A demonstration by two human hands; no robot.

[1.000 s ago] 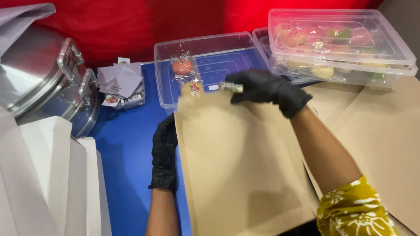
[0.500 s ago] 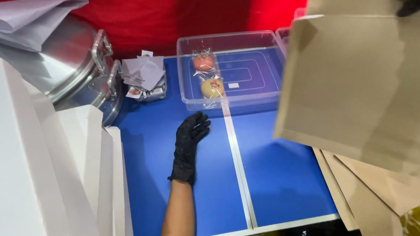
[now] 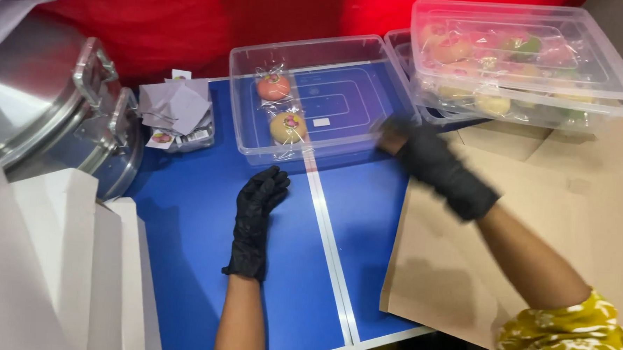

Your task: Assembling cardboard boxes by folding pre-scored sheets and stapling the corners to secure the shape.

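Note:
My left hand point(image 3: 257, 211), in a black glove, lies flat and open on the blue table point(image 3: 183, 225), just in front of a clear plastic tray point(image 3: 343, 99). Two wrapped round sweets sit in that tray, a pink one point(image 3: 273, 87) and a yellow one point(image 3: 288, 127). My right hand point(image 3: 431, 159), also black-gloved and blurred by motion, hovers near the tray's right front corner over a stack of brown cardboard sheets point(image 3: 447, 265). I cannot make out anything in that hand.
A lidded clear box point(image 3: 527, 58) of wrapped sweets rests on another tray at the back right. A large metal pot point(image 3: 41, 114) stands at the left, white boxes point(image 3: 55, 269) in front of it, and a small holder of folded papers point(image 3: 177, 117) beside the pot.
My right hand has put down the brown cardboard sheet it held high and has moved back toward the tray. The left hand has stayed flat on the table.

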